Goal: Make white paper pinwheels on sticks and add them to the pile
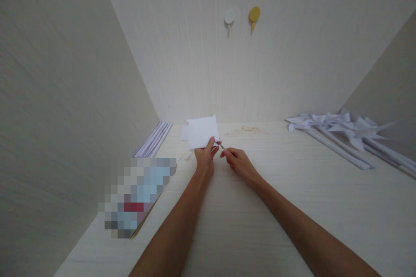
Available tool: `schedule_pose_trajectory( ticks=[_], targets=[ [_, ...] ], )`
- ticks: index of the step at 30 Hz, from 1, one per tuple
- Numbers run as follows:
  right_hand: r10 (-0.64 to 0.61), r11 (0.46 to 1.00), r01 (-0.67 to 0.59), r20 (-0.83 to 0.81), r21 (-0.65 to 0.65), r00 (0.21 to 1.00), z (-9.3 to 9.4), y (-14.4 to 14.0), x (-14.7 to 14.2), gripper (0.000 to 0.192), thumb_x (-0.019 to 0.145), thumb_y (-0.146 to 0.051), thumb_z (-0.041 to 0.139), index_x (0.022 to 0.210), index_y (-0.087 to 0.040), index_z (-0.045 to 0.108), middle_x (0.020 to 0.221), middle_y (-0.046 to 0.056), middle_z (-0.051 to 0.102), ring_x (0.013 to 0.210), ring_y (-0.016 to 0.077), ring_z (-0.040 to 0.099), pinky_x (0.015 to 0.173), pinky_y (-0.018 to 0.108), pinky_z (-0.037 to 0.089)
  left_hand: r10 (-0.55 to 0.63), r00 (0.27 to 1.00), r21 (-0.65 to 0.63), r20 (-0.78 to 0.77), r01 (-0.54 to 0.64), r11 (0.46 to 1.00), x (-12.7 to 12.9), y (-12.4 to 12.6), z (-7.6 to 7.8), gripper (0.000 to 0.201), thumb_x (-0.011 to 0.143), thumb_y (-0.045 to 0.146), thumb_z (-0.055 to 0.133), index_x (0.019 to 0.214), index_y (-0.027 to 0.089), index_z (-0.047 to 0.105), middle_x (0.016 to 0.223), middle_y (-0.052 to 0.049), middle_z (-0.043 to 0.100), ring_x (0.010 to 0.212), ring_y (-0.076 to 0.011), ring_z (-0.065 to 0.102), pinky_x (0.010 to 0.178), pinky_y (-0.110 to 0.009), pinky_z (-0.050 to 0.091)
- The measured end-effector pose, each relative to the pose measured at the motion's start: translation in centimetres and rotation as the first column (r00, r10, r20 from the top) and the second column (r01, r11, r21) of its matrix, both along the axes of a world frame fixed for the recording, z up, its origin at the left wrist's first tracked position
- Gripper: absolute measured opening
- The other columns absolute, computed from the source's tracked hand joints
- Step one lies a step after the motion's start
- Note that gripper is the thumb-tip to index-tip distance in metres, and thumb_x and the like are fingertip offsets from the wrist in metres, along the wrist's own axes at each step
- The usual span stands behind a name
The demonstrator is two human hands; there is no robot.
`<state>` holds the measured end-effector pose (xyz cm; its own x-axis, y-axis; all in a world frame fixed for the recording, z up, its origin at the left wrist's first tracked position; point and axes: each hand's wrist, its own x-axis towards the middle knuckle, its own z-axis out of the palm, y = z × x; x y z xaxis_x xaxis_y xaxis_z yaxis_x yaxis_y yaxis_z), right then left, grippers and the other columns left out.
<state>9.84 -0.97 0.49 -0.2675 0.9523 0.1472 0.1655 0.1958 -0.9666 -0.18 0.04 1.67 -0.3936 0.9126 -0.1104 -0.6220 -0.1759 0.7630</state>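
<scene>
A white square of paper point(202, 132) is gripped at its lower right corner by my left hand point(204, 158), thumb on top and fingers beneath. My right hand point(238, 162) is closed around a thin, dark, stick-like tool point(222, 146). The tool's tip points at the paper's lower right corner, close to my left fingertips. Its exact kind is too small to make out, and whether it touches the paper I cannot tell. Another white sheet point(184, 133) shows past the left edge of the held square.
Rolled white paper sticks point(154, 140) lie along the left wall, with a blurred-out flat item point(143, 197) nearer me. Several white paper pinwheels point(338, 127) on sticks lie at the right. Small tan scraps point(250, 129) dot the surface. Two hooks, white point(229, 17) and yellow point(254, 14), are on the back wall.
</scene>
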Motion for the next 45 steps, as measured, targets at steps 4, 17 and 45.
schedule_pose_trajectory(
  ticks=[4,17,45],
  targets=[
    [0.004,1.000,-0.004,-0.007,-0.008,1.000,0.0,0.0,0.0,0.029,0.072,-0.041,0.039,0.065,-0.016,0.053,0.040,-0.008,0.028,0.036,0.0066,0.025,0.038,0.021,0.018,-0.006,1.000,-0.004,0.002,0.006,1.000,0.0,0.0,0.0,0.010,0.061,0.012,0.064,0.070,0.010,0.058,0.060,-0.001,0.061,0.052,-0.0086,0.059,0.047,-0.017,0.042],
    [-0.027,0.999,0.026,-0.026,-0.042,0.999,0.0,0.0,0.1,0.030,0.070,-0.042,0.041,0.063,-0.016,0.054,0.040,-0.008,0.028,0.036,0.0061,0.023,0.038,0.021,0.016,-0.012,1.000,-0.020,0.001,0.012,1.000,0.0,0.0,0.0,0.012,0.060,0.012,0.066,0.069,0.010,0.058,0.061,-0.002,0.061,0.051,-0.0084,0.059,0.045,-0.016,0.041],
    [-0.219,0.964,0.123,-0.435,-0.237,0.873,0.4,0.2,0.6,0.027,0.051,-0.033,0.068,0.060,-0.016,0.049,0.034,-0.012,0.032,0.029,0.0018,0.021,0.031,0.019,0.010,-0.150,0.981,-0.003,-0.126,0.151,0.989,0.7,-0.4,-0.1,0.034,0.045,0.022,0.075,0.075,0.015,0.062,0.076,-0.001,0.064,0.056,-0.0059,0.053,0.042,-0.015,0.034]
  ],
)
